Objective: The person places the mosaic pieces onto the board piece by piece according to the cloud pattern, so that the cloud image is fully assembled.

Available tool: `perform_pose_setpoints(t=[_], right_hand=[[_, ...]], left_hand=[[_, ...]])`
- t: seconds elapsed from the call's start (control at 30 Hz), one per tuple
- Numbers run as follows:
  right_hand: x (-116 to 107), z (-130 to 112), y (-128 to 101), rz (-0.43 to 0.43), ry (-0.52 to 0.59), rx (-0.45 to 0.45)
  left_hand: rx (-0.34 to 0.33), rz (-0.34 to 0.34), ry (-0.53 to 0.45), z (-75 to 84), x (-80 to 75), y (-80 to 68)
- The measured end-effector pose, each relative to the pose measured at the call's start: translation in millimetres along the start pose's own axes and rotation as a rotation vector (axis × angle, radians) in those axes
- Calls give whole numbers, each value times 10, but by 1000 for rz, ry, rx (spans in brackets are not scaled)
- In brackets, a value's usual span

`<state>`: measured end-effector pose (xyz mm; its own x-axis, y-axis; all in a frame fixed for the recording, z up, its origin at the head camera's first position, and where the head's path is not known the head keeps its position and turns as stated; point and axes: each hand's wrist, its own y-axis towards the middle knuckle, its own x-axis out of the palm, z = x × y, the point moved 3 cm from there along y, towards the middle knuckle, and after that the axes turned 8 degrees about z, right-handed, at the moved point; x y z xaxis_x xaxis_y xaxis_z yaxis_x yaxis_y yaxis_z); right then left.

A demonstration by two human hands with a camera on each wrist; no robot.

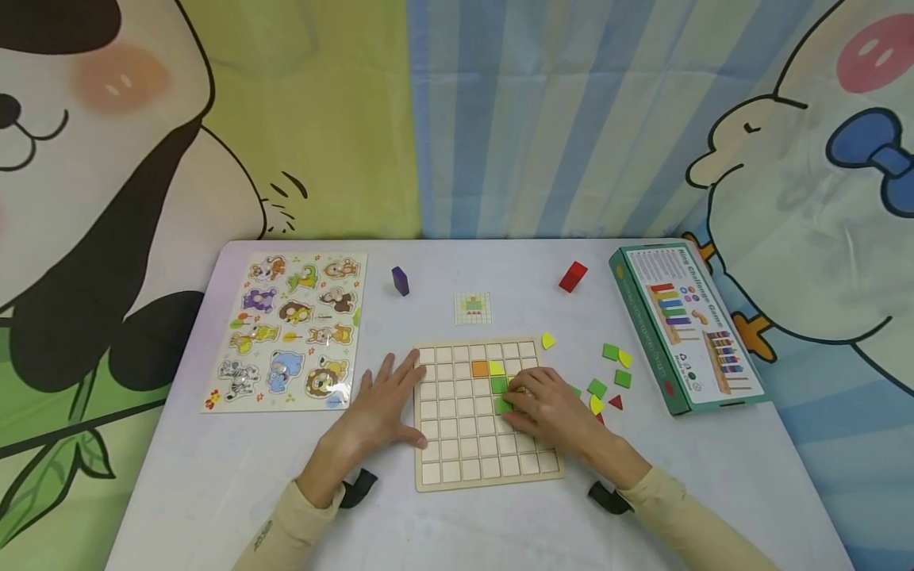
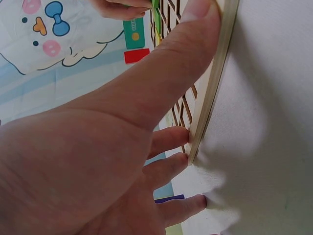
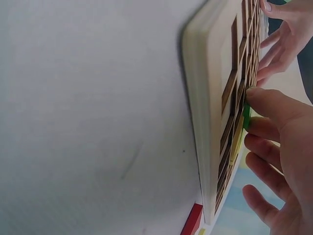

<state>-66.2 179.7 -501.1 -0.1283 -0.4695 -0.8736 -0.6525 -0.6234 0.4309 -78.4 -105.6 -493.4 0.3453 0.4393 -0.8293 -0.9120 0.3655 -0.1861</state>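
Note:
A wooden grid board (image 1: 449,449) lies flat on the table. My left hand (image 1: 378,408) spreads its fingers along the board's left side, thumb and fingertips touching the edge. Over the board's right half, my right hand (image 1: 550,408) pinches a green square tile (image 3: 247,115) between thumb and index finger, low over the grid. An orange tile (image 1: 481,369), a yellow tile (image 1: 496,367) and another green tile (image 1: 498,385) sit in cells in the upper middle. The right fingers partly cover the cells beside them.
Loose green squares (image 1: 623,378), yellow pieces (image 1: 548,340) and red triangles (image 1: 616,403) lie right of the board. Behind it are a small pattern card (image 1: 473,308), a purple block (image 1: 400,281) and a red block (image 1: 574,277). An animal puzzle (image 1: 286,333) and a box (image 1: 685,329) flank them.

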Motion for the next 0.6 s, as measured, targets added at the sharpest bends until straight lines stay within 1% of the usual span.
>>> perform_pose_setpoints(t=[0.2, 0.43, 0.6], right_hand=[[14, 11, -4, -18, 4, 22], [-11, 13, 25, -13, 7, 24], [-4, 8, 23, -25, 2, 36]], left_hand=[[-3, -7, 3, -4, 1, 6], [4, -5, 10, -1, -7, 12], [5, -6, 9, 8, -18, 3]])
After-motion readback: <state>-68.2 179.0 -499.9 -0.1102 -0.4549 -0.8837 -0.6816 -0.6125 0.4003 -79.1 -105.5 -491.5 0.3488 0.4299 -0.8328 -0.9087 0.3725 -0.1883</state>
